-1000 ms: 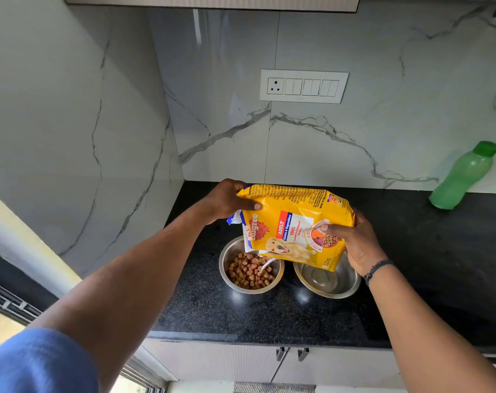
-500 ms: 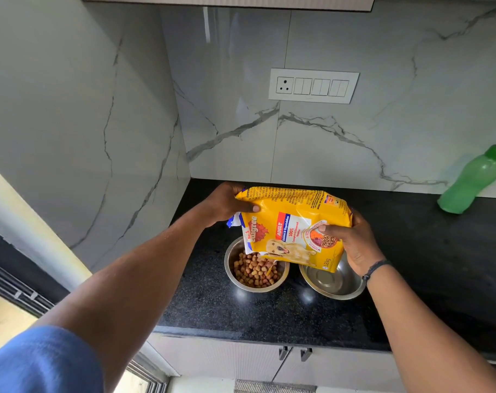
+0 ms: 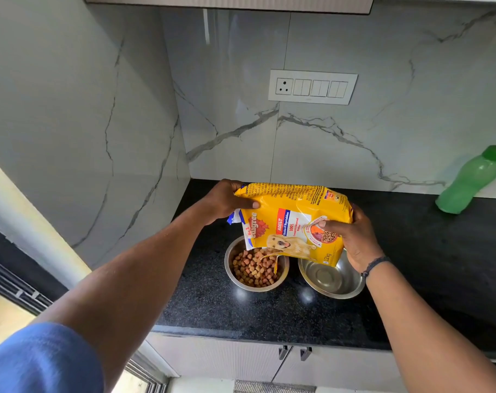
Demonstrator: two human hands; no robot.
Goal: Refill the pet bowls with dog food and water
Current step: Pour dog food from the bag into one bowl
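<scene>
A yellow dog food bag (image 3: 290,219) lies on its side in the air above two steel bowls on the black counter. My left hand (image 3: 227,201) grips its upper left end and my right hand (image 3: 351,236) grips its lower right end. The bag's open mouth hangs over the left bowl (image 3: 229,268), which holds brown kibble (image 3: 254,269). The right bowl (image 3: 330,282) is bare steel inside and partly hidden behind the bag and my right hand. A green water bottle (image 3: 468,182) leans against the wall at the far right.
The black granite counter (image 3: 425,279) ends in a front edge above cabinet doors with two handles (image 3: 293,352). Marble wall panels close the left side and the back. A white switch panel (image 3: 312,87) sits on the back wall.
The bag and both hands stay over the bowls almost unmoved. The view has shifted slightly, so everything sits a little to the right and lower in the frame.
</scene>
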